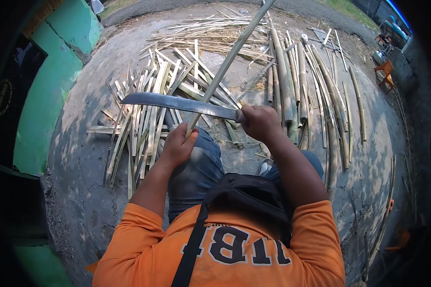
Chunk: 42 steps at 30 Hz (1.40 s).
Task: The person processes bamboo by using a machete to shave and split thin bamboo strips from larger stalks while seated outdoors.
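My right hand [261, 123] is closed round the handle of a machete [179, 102], whose long blade points left. The blade lies across a long bamboo strip [231, 58], apparently touching it just above my other hand. My left hand [178, 143] grips the strip near its lower end, over my left thigh. From there the strip slants up and away to the right, past the top of the view. The machete's handle is mostly hidden inside my fist.
A heap of split bamboo strips [148, 119] lies on the concrete at the left. More thin strips [210, 33] are spread farther off. Whole bamboo poles [283, 76] lie to the right. A green wall [50, 100] stands at the left, and an orange chair [386, 74] at the far right.
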### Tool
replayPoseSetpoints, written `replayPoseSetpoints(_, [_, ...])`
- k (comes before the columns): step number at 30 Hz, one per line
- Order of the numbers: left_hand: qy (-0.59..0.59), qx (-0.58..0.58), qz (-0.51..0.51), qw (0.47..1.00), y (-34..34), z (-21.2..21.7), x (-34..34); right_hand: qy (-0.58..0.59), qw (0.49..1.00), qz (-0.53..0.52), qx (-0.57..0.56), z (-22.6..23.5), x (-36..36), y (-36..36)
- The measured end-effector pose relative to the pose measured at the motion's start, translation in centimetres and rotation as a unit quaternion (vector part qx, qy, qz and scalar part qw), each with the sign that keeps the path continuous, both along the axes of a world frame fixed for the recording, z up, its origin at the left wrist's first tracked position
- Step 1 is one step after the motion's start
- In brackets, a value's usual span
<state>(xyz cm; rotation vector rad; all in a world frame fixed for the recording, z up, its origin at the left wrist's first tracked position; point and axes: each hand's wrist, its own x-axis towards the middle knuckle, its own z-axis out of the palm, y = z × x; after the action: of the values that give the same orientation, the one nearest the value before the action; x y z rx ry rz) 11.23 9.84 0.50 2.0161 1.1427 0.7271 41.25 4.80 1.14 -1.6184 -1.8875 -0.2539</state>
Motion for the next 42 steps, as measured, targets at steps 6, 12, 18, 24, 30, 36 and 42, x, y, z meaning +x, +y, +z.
replayPoseSetpoints(6, [-0.027, 0.044, -0.012, 0.999, -0.6, 0.2, 0.2, 0.010, 0.998, -0.044, 0.046, -0.5, 2.4, 1.1])
replayPoseSetpoints(12, [0.008, -0.011, -0.011, 1.000, -0.1, 0.0, 0.0, 0.045, 0.994, -0.094, 0.018, -0.3, 2.9, 0.5])
replayPoseSetpoints(18, [-0.031, 0.029, -0.018, 0.999, -0.2, -0.4, -0.2, -0.079, 0.997, -0.005, 0.024, 1.0, 1.9, 0.2])
replayPoseSetpoints(24, [-0.005, 0.011, -0.006, 1.000, -0.1, 0.2, 0.5, 0.074, 0.971, -0.226, 0.015, 1.1, 5.6, 0.6])
replayPoseSetpoints(30, [0.043, 0.012, -0.005, 0.999, 0.1, 0.5, 1.0, 0.046, 0.975, -0.212, 0.043, 1.6, 6.8, -0.9])
replayPoseSetpoints(36, [0.022, 0.033, -0.001, 0.999, -0.4, -1.1, -0.2, -0.068, 0.994, 0.002, 0.083, 2.3, 4.6, -0.4])
replayPoseSetpoints(42, [0.005, 0.069, -0.009, 0.998, -0.5, -1.2, 0.4, 0.019, 0.994, -0.082, 0.066, 0.9, 8.0, 0.0])
